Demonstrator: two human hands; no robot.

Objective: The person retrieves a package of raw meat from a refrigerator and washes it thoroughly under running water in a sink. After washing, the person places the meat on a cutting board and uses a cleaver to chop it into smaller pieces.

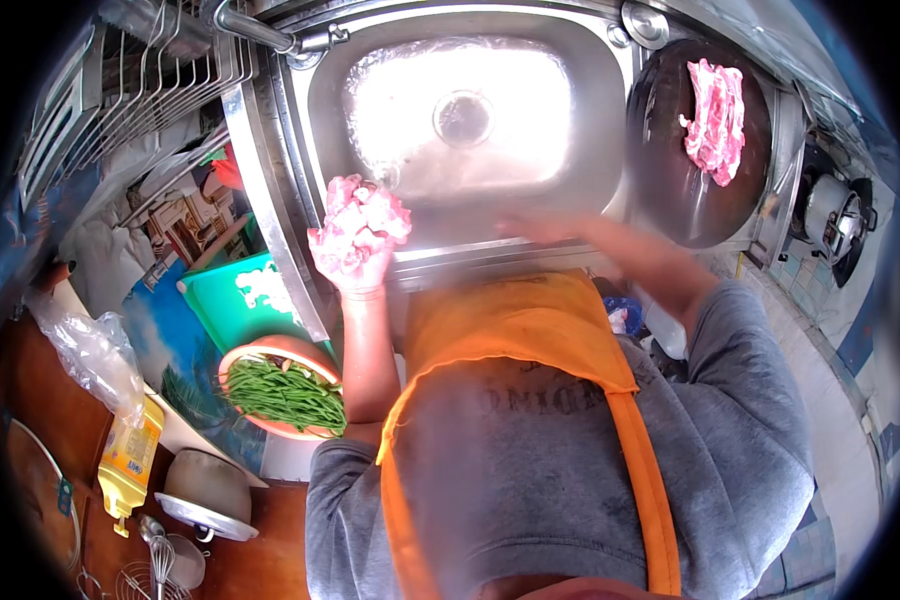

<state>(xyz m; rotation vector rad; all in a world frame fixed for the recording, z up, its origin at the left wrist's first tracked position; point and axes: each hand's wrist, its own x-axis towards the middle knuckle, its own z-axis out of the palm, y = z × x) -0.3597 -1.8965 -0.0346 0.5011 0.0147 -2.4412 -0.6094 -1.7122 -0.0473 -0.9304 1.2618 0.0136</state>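
My left hand [361, 276] holds a heap of raw meat pieces [360, 221] at the left front corner of the steel sink [465, 176]. The heap hides most of the palm and fingers. Over the sink's front edge is my right hand [540, 226], blurred, with no object visible in it; its fingers are too unclear to read. To the right of the sink, strips of raw meat [715, 120] lie on a dark round board [664, 172].
A faucet [270, 37] stands at the sink's back left, beside a wire rack [157, 82]. At left are a green cutting board [217, 300] with chopped white pieces [264, 288] and an orange bowl of green beans [285, 394]. A metal pot [832, 214] sits far right.
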